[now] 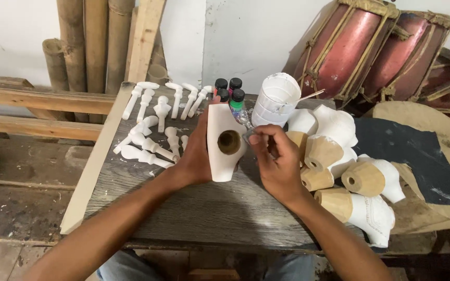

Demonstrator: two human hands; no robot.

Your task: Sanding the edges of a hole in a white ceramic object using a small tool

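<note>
My left hand (196, 156) grips a white-painted wooden figure body (224, 140) from its left side, with the round hollow in its bare wood end facing me. My right hand (274, 158) is closed beside the piece on its right, fingers pinched near its edge; what they pinch is too small to tell. Both hands hover over a weathered grey wooden table (194, 208).
Several white turned pegs (149, 130) lie at the table's back left. Small paint bottles (229, 91) with black caps and a white-smeared cup (275, 100) holding a stick stand behind. More white bodies (350, 177) pile up at right. Drums (371, 47) and bamboo poles (97, 41) lean against the wall.
</note>
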